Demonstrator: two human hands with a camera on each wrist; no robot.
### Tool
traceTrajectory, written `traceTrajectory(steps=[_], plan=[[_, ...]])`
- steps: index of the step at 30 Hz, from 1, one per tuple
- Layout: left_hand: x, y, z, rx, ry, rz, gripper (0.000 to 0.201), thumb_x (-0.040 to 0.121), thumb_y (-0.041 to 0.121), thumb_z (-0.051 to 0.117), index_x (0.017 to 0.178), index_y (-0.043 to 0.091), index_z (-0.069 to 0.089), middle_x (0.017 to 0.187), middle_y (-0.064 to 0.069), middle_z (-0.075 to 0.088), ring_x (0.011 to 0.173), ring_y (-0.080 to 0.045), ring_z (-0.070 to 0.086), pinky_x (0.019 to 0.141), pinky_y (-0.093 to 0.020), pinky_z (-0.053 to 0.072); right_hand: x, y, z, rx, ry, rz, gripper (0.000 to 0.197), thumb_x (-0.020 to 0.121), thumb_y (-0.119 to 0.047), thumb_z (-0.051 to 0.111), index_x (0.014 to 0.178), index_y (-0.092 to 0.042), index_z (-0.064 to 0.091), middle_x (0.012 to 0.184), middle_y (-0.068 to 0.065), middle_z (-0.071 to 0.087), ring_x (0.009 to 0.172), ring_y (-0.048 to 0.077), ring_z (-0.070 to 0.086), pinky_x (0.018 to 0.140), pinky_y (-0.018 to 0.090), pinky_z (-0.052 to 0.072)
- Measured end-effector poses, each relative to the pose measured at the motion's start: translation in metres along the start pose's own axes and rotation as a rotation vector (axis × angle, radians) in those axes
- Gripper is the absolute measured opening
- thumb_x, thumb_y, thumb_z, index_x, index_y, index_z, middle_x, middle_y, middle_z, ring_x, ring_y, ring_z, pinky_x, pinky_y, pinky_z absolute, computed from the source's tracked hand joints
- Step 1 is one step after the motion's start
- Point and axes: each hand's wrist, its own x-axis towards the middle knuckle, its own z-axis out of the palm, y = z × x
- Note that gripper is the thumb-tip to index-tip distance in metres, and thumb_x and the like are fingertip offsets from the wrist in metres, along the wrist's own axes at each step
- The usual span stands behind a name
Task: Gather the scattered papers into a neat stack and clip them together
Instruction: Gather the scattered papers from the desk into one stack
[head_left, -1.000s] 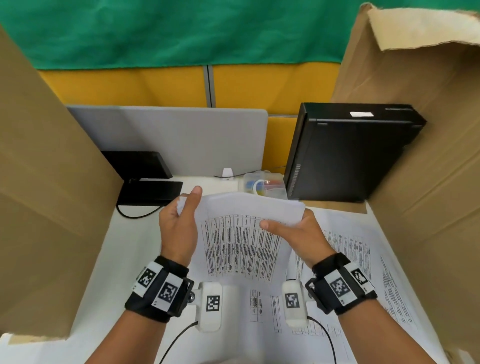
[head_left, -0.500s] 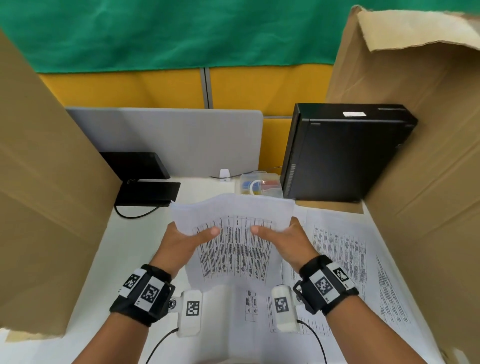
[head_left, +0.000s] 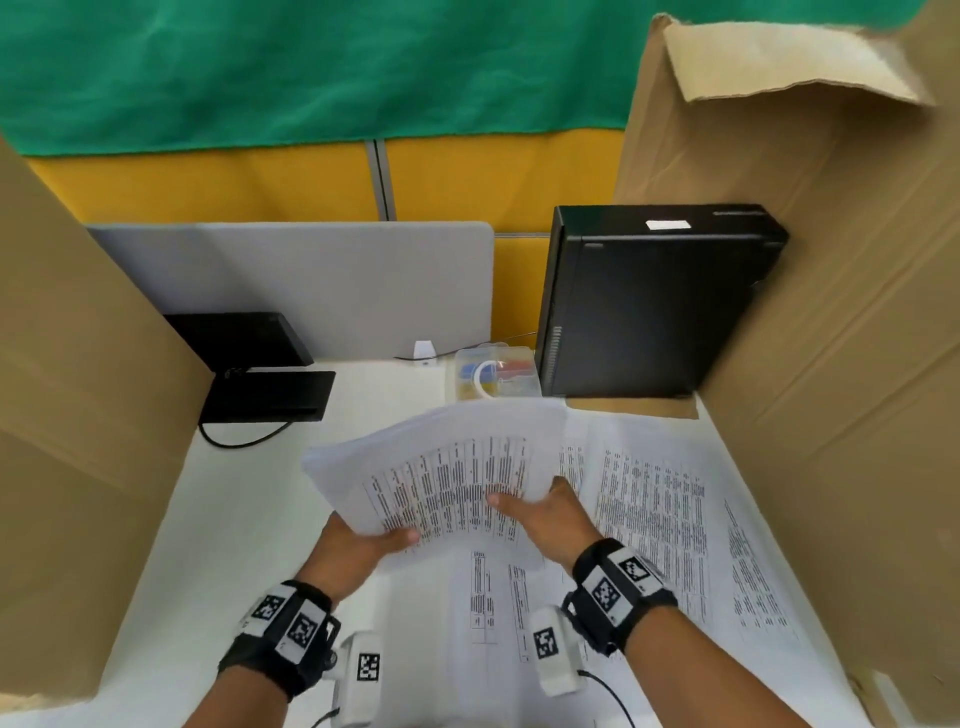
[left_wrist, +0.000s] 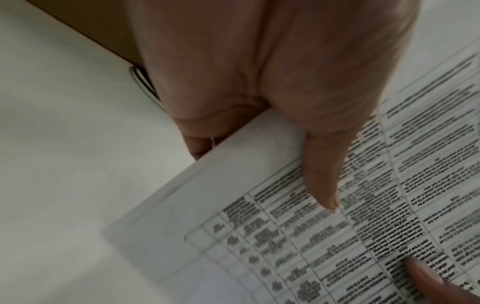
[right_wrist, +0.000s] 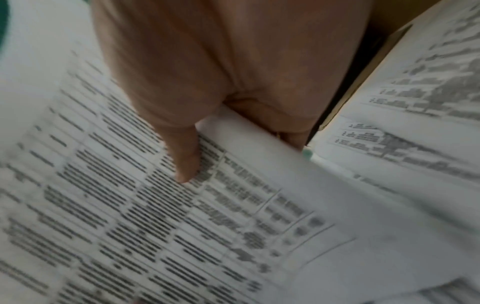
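Observation:
Both hands hold a stack of printed papers (head_left: 441, 467) above the white desk (head_left: 156, 545), tilted toward the left. My left hand (head_left: 363, 540) pinches its near-left edge, thumb on top and fingers beneath; the left wrist view shows the stack (left_wrist: 285, 236) under my left hand (left_wrist: 272, 127). My right hand (head_left: 545, 514) pinches the right edge the same way, seen in the right wrist view as my right hand (right_wrist: 228, 123) gripping the stack (right_wrist: 130, 205). More printed sheets (head_left: 660, 519) lie flat on the desk under and to the right. A clear box of clips (head_left: 493, 371) stands at the back.
Cardboard walls (head_left: 67, 389) stand on the left and on the right (head_left: 831, 312). A black computer case (head_left: 649, 301) stands at the back right, a black device with a cable (head_left: 265, 395) at the back left, and a grey divider panel (head_left: 311, 291) behind.
The stack has tipped from nearly upright to lower and slanted left. My left hand slid from the top-left corner down to the near-left edge; both hands moved nearer.

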Motion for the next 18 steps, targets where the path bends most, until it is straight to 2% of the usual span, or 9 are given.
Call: traceTrajectory(steps=[2,4,6,8,10,12,15,16,18], plan=[[0.006,-0.006,-0.001,0.019,0.012,-0.049,0.062,0.063,0.036,0.090,0.117,0.021,0.063,0.110,0.008,0.071,0.101,-0.006,0.065,0.101,-0.034,0.045,0.011,0.004,0.001,0.063,0.049,0.023,0.100,0.077,-0.051,0.080,0.149,-0.005,0.029,0.140,0.006,0.051,0.123,0.022,0.053,0.102,0.030,0.042],[0.008,-0.011,-0.001,-0.003,0.010,-0.084,0.088,0.056,0.061,0.084,0.127,0.015,0.059,0.120,0.005,0.068,0.110,-0.011,0.062,0.098,-0.030,0.045,0.021,0.006,0.003,0.158,0.078,0.038,0.116,0.056,-0.066,0.085,0.146,-0.011,0.036,0.142,0.001,0.052,0.132,0.024,0.051,0.111,0.038,0.040],[0.002,-0.010,0.012,0.004,0.016,-0.152,0.082,0.075,0.055,0.073,0.136,0.006,0.049,0.127,-0.001,0.060,0.113,-0.017,0.055,0.097,-0.029,0.040,0.032,0.014,0.007,0.234,0.103,0.072,0.102,0.057,-0.061,0.088,0.138,-0.012,0.049,0.136,-0.002,0.059,0.128,0.023,0.055,0.108,0.039,0.043],[0.000,-0.023,0.021,0.067,0.070,-0.204,0.075,0.089,0.045,0.063,0.142,-0.002,0.039,0.140,-0.016,0.052,0.123,-0.029,0.051,0.104,-0.035,0.036,0.033,0.019,0.010,0.234,0.103,0.080,0.056,0.075,-0.045,0.084,0.118,-0.014,0.063,0.119,-0.006,0.066,0.116,0.020,0.060,0.097,0.032,0.047],[0.000,-0.042,0.019,0.093,0.108,-0.237,0.091,0.081,0.061,0.064,0.142,-0.002,0.041,0.142,-0.016,0.052,0.128,-0.033,0.051,0.110,-0.039,0.036,0.035,0.032,0.008,0.205,0.149,0.075,0.032,0.083,-0.044,0.077,0.101,-0.020,0.070,0.104,-0.007,0.071,0.099,0.017,0.064,0.084,0.027,0.051],[0.001,-0.054,0.011,0.088,0.164,-0.222,0.091,0.073,0.070,0.064,0.134,0.002,0.054,0.132,-0.013,0.063,0.117,-0.031,0.060,0.107,-0.043,0.042,0.037,0.050,-0.011,0.165,0.262,0.103,0.035,0.085,-0.048,0.074,0.100,-0.016,0.071,0.096,-0.002,0.070,0.090,0.018,0.065,0.082,0.028,0.052],[0.007,-0.068,-0.005,0.121,0.254,-0.324,0.056,0.094,0.037,0.060,0.129,-0.006,0.055,0.124,-0.011,0.063,0.113,-0.031,0.059,0.105,-0.038,0.040,0.037,0.089,-0.059,-0.027,0.434,0.238,0.029,0.086,-0.053,0.068,0.085,-0.024,0.063,0.085,-0.003,0.062,0.079,0.022,0.061,0.096,0.042,0.054],[0.007,-0.071,-0.009,0.144,0.256,-0.346,0.060,0.092,0.039,0.061,0.130,-0.007,0.054,0.127,-0.016,0.063,0.115,-0.032,0.058,0.107,-0.040,0.040,0.032,0.098,-0.078,-0.087,0.492,0.293,0.028,0.086,-0.051,0.068,0.088,-0.024,0.064,0.090,0.001,0.065,0.083,0.025,0.063,0.097,0.044,0.053],[0.014,-0.088,-0.014,0.159,0.254,-0.365,0.080,0.078,0.055,0.066,0.129,-0.004,0.056,0.126,-0.017,0.065,0.115,-0.034,0.061,0.107,-0.046,0.042,0.028,0.115,-0.113,-0.204,0.610,0.404,0.044,0.087,-0.049,0.068,0.116,-0.015,0.065,0.122,0.013,0.067,0.109,0.036,0.064,0.095,0.044,0.052]])
